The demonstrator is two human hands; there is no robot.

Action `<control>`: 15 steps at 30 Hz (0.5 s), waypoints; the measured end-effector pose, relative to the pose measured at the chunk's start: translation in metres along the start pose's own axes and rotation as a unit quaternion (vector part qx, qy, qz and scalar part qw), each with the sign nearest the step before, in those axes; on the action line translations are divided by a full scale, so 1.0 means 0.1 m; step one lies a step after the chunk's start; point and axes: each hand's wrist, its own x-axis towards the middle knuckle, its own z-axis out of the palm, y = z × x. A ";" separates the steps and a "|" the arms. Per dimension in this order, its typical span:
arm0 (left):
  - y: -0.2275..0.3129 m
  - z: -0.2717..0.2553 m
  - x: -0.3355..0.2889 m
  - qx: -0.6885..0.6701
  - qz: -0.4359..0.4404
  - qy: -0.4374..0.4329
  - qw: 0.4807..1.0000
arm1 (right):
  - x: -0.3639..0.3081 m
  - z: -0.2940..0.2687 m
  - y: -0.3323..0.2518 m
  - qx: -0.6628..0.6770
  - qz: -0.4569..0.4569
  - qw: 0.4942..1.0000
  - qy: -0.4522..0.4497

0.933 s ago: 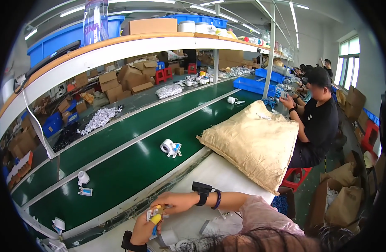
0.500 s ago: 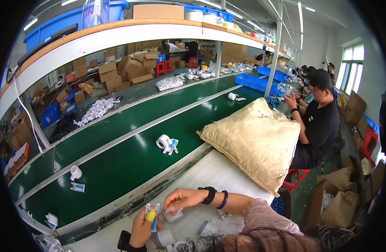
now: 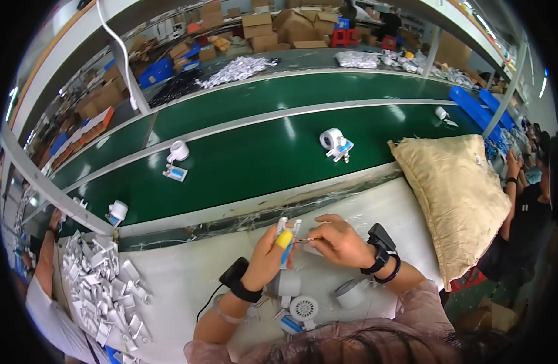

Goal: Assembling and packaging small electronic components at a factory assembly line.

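Observation:
Above the near worktop, my left hand (image 3: 268, 256) grips a white plastic piece (image 3: 297, 225) with a blue block in it. A yellow cover (image 3: 284, 238) sits at the tip of my left thumb. My right hand (image 3: 338, 241) is closed in a pinch at the piece's right side, on something thin like a wire, too small to name surely. Below my hands lie a white round housing with a slotted grille (image 3: 304, 308), a white-and-blue piece (image 3: 289, 323) and a white cup-shaped housing (image 3: 350, 294).
A pile of white plastic parts (image 3: 112, 285) covers the left of the worktop, beside a co-worker's arm (image 3: 47, 258). A large tan sack (image 3: 452, 200) stands at the right, near another person. Beyond runs a green conveyor belt (image 3: 248, 161) carrying several white housings (image 3: 332, 139).
My view has swung left and down, bringing the parts pile and the left co-worker into sight. Both hands stay together at the same white piece.

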 end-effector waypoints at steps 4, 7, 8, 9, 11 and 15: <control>-0.05 0.00 -0.05 -0.076 -0.001 -0.037 0.996 | -0.01 0.19 0.00 0.018 -0.006 1.000 0.020; -0.08 -0.01 -0.05 -0.066 0.010 -0.031 0.997 | 0.00 0.19 -0.06 0.008 -0.010 0.999 0.037; -0.07 -0.02 -0.05 -0.071 0.002 -0.027 0.997 | 0.01 0.18 -0.06 0.001 -0.021 0.999 0.047; -0.08 -0.02 -0.06 -0.070 0.001 -0.024 0.997 | 0.00 0.19 -0.05 0.004 -0.021 0.999 0.046; -0.11 0.00 -0.05 -0.071 0.009 -0.009 0.997 | -0.02 0.19 -0.04 -0.018 -0.029 0.998 0.047; -0.07 0.03 -0.06 -0.041 0.002 -0.016 0.999 | -0.02 0.20 -0.04 -0.018 -0.037 0.997 0.061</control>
